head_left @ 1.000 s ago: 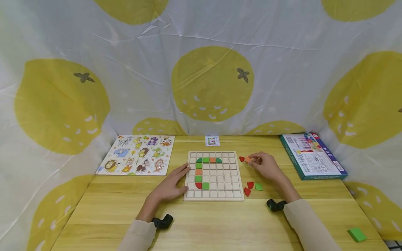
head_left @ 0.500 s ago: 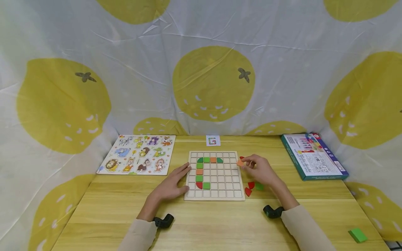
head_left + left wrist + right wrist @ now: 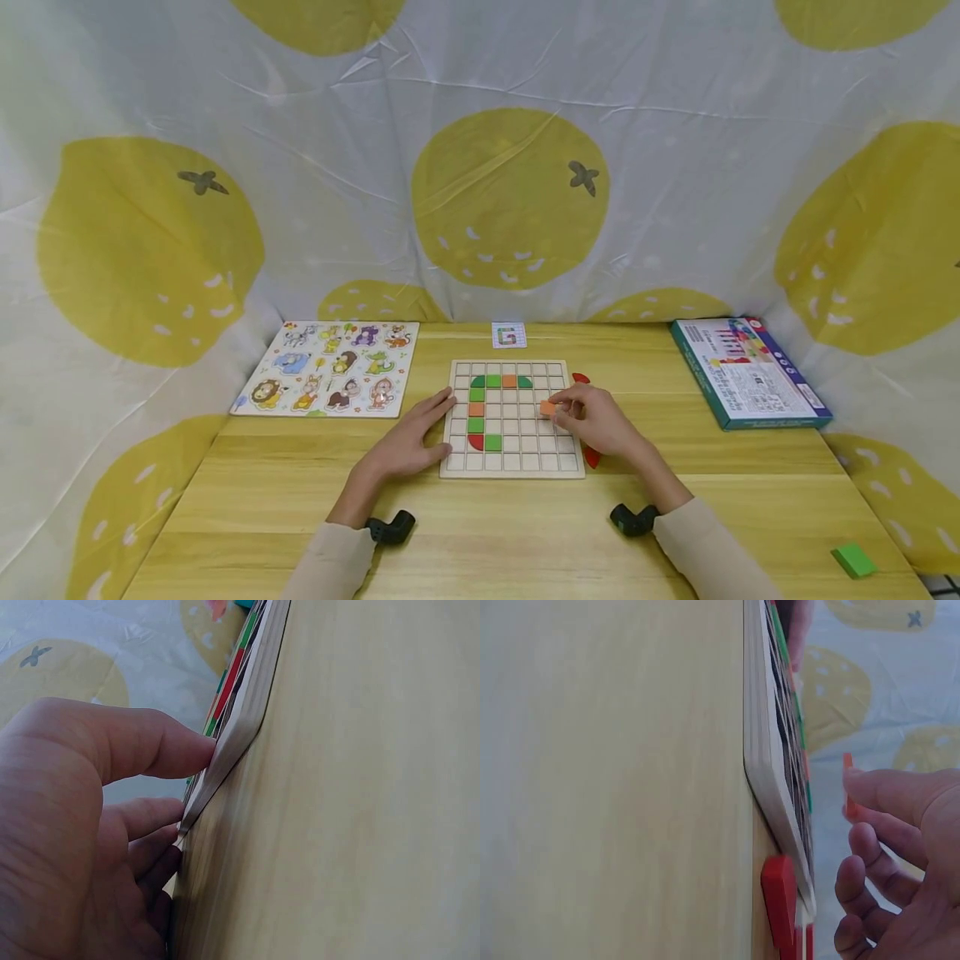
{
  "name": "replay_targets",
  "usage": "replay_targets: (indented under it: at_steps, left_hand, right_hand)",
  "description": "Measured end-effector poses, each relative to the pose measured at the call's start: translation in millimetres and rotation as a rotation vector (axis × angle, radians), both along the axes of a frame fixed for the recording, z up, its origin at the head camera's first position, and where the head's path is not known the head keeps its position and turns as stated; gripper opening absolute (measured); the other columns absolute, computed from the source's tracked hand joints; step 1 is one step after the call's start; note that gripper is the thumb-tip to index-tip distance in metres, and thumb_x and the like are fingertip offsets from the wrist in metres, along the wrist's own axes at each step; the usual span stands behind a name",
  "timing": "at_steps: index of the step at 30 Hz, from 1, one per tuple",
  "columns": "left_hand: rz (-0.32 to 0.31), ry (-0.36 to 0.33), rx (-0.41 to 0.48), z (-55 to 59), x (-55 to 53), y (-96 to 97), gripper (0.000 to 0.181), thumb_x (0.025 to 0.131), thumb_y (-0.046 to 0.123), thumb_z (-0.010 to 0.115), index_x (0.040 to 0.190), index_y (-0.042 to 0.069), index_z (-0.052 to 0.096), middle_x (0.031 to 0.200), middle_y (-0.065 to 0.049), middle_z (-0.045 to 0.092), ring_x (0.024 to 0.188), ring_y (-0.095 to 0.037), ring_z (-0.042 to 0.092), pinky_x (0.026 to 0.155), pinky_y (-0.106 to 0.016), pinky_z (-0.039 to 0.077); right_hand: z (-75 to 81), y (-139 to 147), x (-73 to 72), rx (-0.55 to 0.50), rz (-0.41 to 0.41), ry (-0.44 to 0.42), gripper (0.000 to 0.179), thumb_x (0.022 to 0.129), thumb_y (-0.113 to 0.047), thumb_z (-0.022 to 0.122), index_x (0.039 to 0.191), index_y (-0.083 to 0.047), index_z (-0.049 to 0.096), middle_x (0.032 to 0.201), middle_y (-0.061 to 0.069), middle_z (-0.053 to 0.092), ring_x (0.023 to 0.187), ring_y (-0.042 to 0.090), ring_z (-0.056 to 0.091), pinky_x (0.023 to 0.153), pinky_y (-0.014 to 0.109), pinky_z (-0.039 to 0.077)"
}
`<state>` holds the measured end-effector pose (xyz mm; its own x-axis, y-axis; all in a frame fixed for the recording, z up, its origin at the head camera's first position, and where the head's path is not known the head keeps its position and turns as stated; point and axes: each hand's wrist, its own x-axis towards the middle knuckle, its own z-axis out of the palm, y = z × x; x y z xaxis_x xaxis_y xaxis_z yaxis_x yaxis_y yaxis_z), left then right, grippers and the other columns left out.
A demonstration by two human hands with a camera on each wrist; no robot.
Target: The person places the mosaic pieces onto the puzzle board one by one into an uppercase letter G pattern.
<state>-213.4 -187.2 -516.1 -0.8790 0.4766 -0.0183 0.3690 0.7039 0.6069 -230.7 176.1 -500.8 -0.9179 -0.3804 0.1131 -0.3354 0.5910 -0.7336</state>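
Animal puzzle: a white board (image 3: 327, 390) with lion, elephant, zebra, crocodile and other animal pieces lies at the far left of the wood-grain bench (image 3: 225, 508), before a lemon-print curtain (image 3: 315, 208).
Left hand: the left hand (image 3: 408, 439) is open, its thumb and fingers apart and touching the left edge of the grid board; it grips nothing.
Grid board: the square wooden grid board (image 3: 527, 426) lies flat mid-bench. Its tiles run along an upper row and down a left column: green and orange squares, dark green quarter circles at both ends of the row, a red quarter circle at the lower left corner and a green square to its right.
Pattern card: a small card (image 3: 509, 335) showing a coloured G lies beyond the board's far edge.
Orange tile: the orange square tile (image 3: 548, 409) is held above the right part of the board.
Right hand: the right hand (image 3: 596, 419) pinches that tile between thumb and index finger, the other fingers loosely curled.
Red pieces: one red quarter circle (image 3: 581, 378) lies beside the board's upper right edge; another red piece (image 3: 592, 457) shows near its lower right, partly hidden.
Game box: a teal-sided box (image 3: 750, 375) lies well to the right.
Green block: a green square block (image 3: 853, 561) lies near the bench's right edge.
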Motion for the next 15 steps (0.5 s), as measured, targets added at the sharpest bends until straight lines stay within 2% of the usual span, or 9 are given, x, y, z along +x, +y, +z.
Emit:
replay_targets:
  at_steps: [6, 15]
  left_hand:
    - [-0.001, -0.009, 0.003, 1.0, -0.1, 0.2, 0.078, 0.092, 0.027, 0.064, 0.163, 0.013, 0.034, 0.173, -0.002, 0.020, 0.159, -0.032, 0.020, 0.124, -0.058, 0.028]
    - [-0.013, -0.012, -0.003, 0.6, -1.1, -0.8, 0.079, 0.092, 0.027, 0.064, 0.163, 0.012, 0.032, 0.174, -0.002, 0.019, 0.160, -0.031, 0.019, 0.124, -0.057, 0.028]
  right_hand:
    - [-1.5, -12.8, 5.9, -0.004, 0.028, -0.018, 0.025, 0.092, -0.016, 0.077, 0.117, -0.014, 0.078, 0.090, -0.004, 0.063, 0.074, 0.015, 0.053, 0.064, 0.023, 0.045]
    - [-5.0, -27.0, 14.1, -0.002, 0.100, 0.010, 0.023, 0.091, -0.015, 0.078, 0.114, -0.014, 0.078, 0.092, -0.005, 0.065, 0.075, 0.010, 0.054, 0.069, 0.023, 0.049]
